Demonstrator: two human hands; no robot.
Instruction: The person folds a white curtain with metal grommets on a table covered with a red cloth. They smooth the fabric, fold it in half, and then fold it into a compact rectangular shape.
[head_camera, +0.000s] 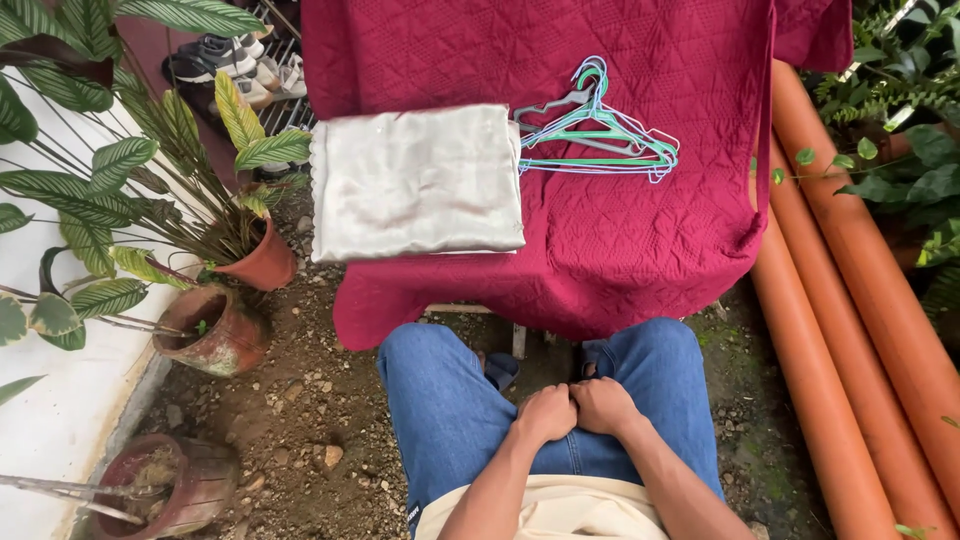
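Left hand (545, 413) and right hand (603, 404): both loosely curled, empty, knuckles touching, resting on the jeans (450, 400) in the lap. Beyond the knees, maroon quilted cloth (620, 230) covers a table. On it, folded cream fabric (415, 183) left; pile of wire hangers (600, 135), green, grey, lilac, just right, touching its edge.

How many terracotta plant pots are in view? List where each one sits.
3, all on the soil at left: an upright round terracotta pot beside the maroon quilted cloth, a tipped one below it, another at the bottom corner. Leaves may hide more.
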